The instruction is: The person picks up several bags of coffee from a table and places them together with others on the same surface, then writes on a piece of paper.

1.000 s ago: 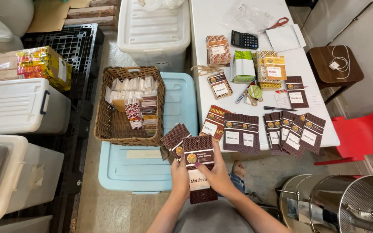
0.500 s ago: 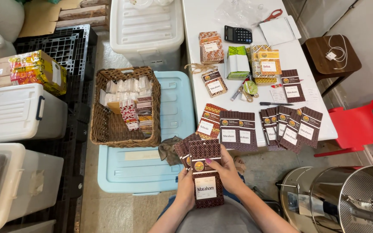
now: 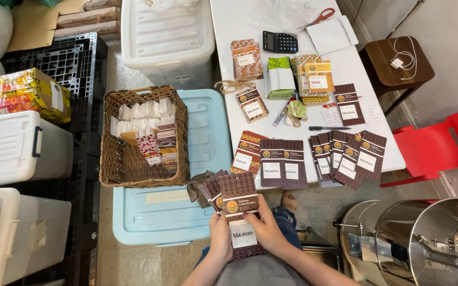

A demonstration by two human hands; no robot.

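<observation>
Hands, left [image 3: 221,237] and right [image 3: 265,229], grip one fanned stack of brown pouches [image 3: 235,197], count unclear, beside one wicker basket [image 3: 113,164]

A: What colours are the flat paper pouches [image 3: 238,197] fanned out just below the white tabletop [image 3: 250,18]?

B: Dark maroon with a fine diamond pattern, each with a white label and a small gold-and-green round seal.

A: And the things on that tabletop?

B: More maroon patterned pouches [image 3: 283,163], one orange zigzag pouch [image 3: 245,152], a green leaf-print packet [image 3: 280,77], a black calculator [image 3: 280,41], and red-handled scissors [image 3: 322,15].

A: Left of it?

B: A brown woven wicker basket [image 3: 113,159] on a pale blue plastic lid [image 3: 208,127].
</observation>
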